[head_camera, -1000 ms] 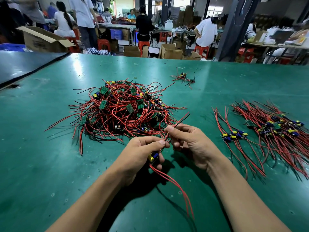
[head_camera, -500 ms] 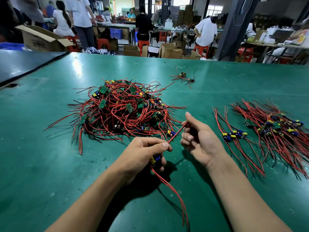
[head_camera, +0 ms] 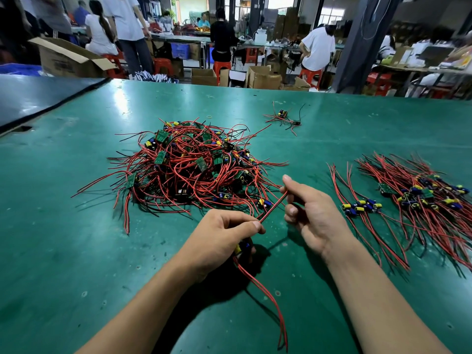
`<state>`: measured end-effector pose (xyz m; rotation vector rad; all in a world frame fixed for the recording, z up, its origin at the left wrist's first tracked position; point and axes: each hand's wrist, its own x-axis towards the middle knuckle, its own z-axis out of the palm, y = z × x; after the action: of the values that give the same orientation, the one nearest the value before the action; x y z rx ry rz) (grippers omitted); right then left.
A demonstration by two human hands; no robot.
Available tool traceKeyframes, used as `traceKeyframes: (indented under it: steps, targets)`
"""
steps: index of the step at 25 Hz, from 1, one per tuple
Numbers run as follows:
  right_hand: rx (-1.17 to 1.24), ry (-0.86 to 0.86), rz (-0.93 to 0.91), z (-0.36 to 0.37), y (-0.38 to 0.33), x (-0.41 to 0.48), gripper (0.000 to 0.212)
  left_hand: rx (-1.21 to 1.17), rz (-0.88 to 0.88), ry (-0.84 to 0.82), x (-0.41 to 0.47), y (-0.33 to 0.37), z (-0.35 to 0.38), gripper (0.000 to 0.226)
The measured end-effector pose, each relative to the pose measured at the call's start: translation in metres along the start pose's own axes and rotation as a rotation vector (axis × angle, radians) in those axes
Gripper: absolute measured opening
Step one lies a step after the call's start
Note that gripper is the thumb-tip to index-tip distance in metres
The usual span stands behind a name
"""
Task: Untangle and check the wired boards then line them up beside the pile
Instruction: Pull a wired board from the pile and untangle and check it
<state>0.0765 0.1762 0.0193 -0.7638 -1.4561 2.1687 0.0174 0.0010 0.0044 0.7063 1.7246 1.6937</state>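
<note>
Head view. The left hand point(head_camera: 224, 233) is curled round one wired board point(head_camera: 241, 247); only its yellow and blue components show below the fingers, close above the surface point(head_camera: 76, 251). The right hand point(head_camera: 311, 215) pinches the upper lead point(head_camera: 272, 206), which runs taut between the two hands. The lower leads point(head_camera: 265, 292) hang slack toward the person.

Handling, as judged: the board is small, light and rigid, and its raised components and solder joints are probably the fragile points. The leads are thin, limp and prone to snag. Take the board by its edges and draw each lead between the fingertips. Do not pull against the joint.

Surroundings: the tangled pile point(head_camera: 194, 167) lies just beyond the hands, and its nearest loops are close to the taut lead, so they may catch it. The sorted row point(head_camera: 419, 198) lies to the right, with a small group point(head_camera: 361, 206) at its near edge. Bare surface separates that group from the right hand. A stray board point(head_camera: 283, 116) lies well apart, farther back. Cardboard boxes point(head_camera: 263, 77) and seated workers are past the far edge, clear of the work.
</note>
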Motion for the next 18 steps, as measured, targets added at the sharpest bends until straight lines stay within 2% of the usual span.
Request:
traceKeyframes:
  steps: [3,6,13,15,18]
  targets:
    - [0.052,0.038,-0.077,-0.002,-0.002,0.002,0.02,0.088,0.038,0.068,0.003,-0.003,-0.002,0.016]
    - [0.082,0.045,-0.031,0.0,-0.005,0.001,0.024,0.108,0.039,0.064,0.004,-0.004,-0.002,0.016]
    - [0.453,-0.181,0.353,-0.001,-0.015,-0.006,0.021,0.095,0.041,0.004,0.002,-0.001,-0.004,0.015]
    - [0.439,-0.195,0.343,-0.001,-0.015,-0.006,0.021,0.068,0.036,0.009,0.001,0.0,-0.004,0.015]
    - [0.265,-0.104,0.188,0.002,-0.011,-0.004,0.031,-0.01,0.035,0.049,0.001,0.003,-0.004,0.014]
